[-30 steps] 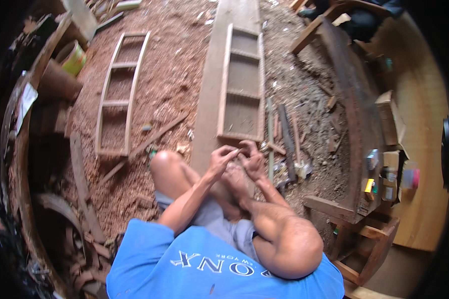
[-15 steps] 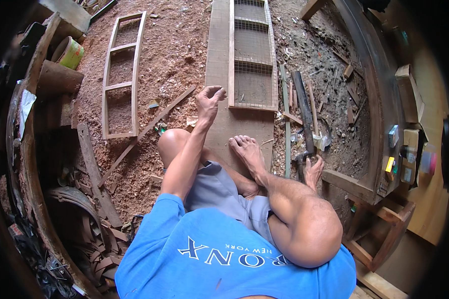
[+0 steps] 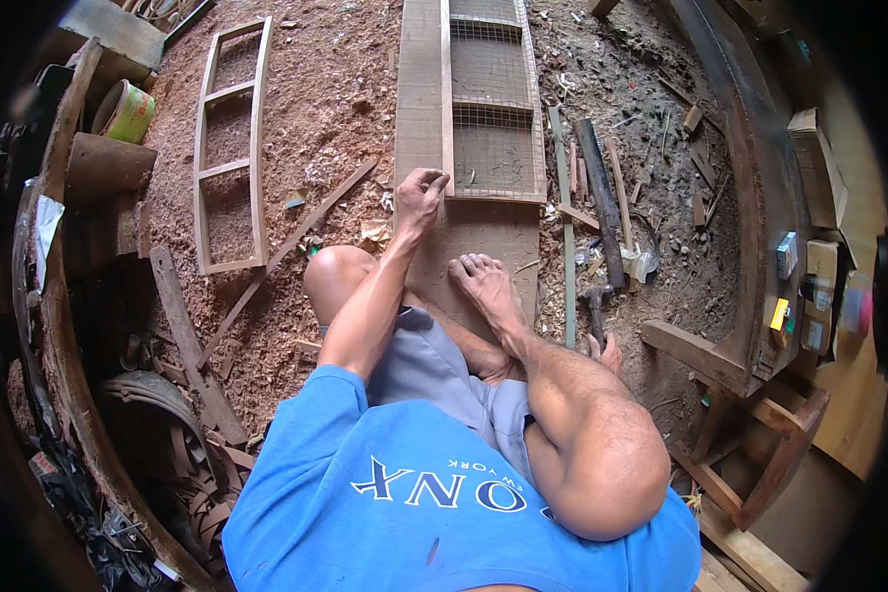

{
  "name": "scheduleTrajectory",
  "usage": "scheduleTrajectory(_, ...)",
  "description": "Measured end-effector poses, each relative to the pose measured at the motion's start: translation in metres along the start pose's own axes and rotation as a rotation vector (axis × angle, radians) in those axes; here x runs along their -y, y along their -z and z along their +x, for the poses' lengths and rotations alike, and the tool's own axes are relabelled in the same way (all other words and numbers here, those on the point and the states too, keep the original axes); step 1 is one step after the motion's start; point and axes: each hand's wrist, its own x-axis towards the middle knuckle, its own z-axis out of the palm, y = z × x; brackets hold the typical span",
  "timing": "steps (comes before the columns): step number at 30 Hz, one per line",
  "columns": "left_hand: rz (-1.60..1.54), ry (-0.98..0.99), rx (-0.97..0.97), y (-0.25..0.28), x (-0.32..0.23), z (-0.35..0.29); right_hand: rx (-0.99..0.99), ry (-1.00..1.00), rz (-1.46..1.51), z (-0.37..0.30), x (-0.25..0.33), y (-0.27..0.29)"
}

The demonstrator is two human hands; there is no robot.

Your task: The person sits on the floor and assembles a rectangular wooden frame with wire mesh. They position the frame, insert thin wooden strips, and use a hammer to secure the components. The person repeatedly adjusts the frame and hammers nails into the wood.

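My left hand (image 3: 420,204) is closed in a pinch at the near left corner of a wooden frame with wire mesh (image 3: 495,195). Whatever its fingertips may hold is too small to make out. The frame lies on a wide wooden board (image 3: 422,128), and my bare foot rests on the board's near part. Low on the right, beside my shin, my right hand (image 3: 608,352) is closed around the handle of a hammer (image 3: 595,301). The hammer's head points away from me, and my leg partly hides that hand.
A second wooden frame (image 3: 204,197), without visible mesh, lies on the shavings to the left, near a loose stick (image 3: 296,252). Right of the board are a green strip (image 3: 567,247) and a dark pole (image 3: 604,197). A wooden bench (image 3: 696,350) stands at the right.
My right hand has shifted from near the hammer's head to lower on its handle. My left fingertips have come closer to the mesh frame's corner. The whole view has shifted slightly.
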Motion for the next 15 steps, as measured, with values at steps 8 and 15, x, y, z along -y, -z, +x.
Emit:
scheduleTrajectory(8,0.160,-0.204,-0.011,-0.001,0.001,-0.002,0.232,-0.137,0.540,-0.017,0.037,0.053)
scheduleTrajectory(15,0.177,-0.329,-0.030,-0.004,0.005,-0.004,0.291,0.093,0.170,-0.028,0.118,0.038)
